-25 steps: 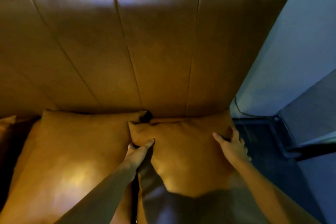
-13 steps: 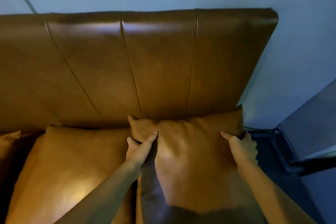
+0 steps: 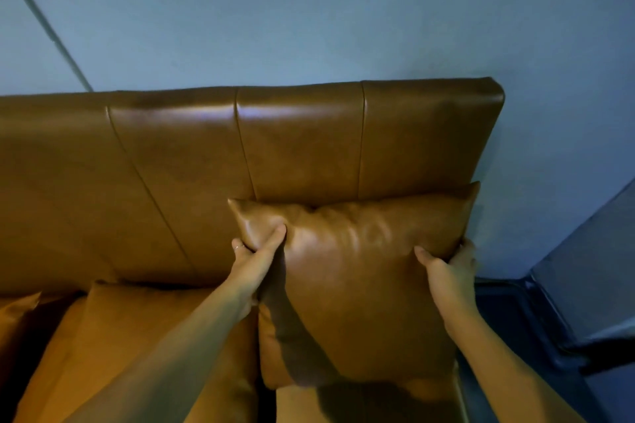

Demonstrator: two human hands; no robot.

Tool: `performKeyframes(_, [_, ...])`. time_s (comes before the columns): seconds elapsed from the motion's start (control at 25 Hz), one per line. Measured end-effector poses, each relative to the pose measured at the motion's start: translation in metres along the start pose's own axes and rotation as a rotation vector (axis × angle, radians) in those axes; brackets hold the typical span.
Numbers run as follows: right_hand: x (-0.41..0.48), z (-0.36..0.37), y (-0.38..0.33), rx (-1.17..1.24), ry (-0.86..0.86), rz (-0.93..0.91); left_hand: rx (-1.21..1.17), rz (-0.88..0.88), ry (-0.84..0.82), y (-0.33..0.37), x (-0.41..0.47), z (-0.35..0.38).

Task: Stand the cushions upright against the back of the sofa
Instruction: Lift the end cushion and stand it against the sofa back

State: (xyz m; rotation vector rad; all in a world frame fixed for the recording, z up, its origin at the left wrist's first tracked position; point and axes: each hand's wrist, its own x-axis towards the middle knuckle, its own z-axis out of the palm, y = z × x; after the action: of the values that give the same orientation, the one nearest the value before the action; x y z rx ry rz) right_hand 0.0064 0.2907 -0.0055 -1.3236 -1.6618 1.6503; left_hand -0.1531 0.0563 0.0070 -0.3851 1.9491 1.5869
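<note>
Tan leather cushion (image 3: 364, 288) upright against sofa back (image 3: 213, 165)

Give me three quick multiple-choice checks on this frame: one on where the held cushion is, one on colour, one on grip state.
1. Where is the held cushion?
A. At the sofa's right end
B. On the floor
C. On top of the backrest

2. What colour is the backrest?
A. Grey
B. Tan brown
C. White

3. How is the cushion held?
A. Left hand only
B. Untouched
C. Both hands

Answers: 1 A, it sits below the backrest's right corner. 2 B, same leather tone as the cushion. 3 C, the left hand and right hand pinch its upper corners.
</note>
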Motion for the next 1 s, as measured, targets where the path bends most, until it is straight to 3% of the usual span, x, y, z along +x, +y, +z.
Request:
performKeyframes(0.2, [0.003, -0.008, -0.002, 0.061, -0.049, -0.049, -0.089, 0.081, 0.054, -0.008, 0.001, 0.005])
performKeyframes(0.52, [-0.008, -0.003, -0.005, -0.217, -0.040, -0.144, -0.200, 0.153, 0.063, -0.019, -0.002, 0.001])
performKeyframes(0.68, [-0.022, -0.007, -0.010, -0.159, 0.023, -0.214, -0.256, 0.209, 0.081, -0.024, -0.005, -0.001])
performKeyframes(0.8, [-0.021, -0.015, -0.015, -0.087, 0.035, -0.214, -0.228, 0.283, 0.013, -0.017, -0.007, 0.004])
performKeyframes(1.0, [-0.018, -0.016, -0.023, -0.176, -0.005, -0.192, -0.097, 0.279, 0.005, -0.002, -0.007, 0.008])
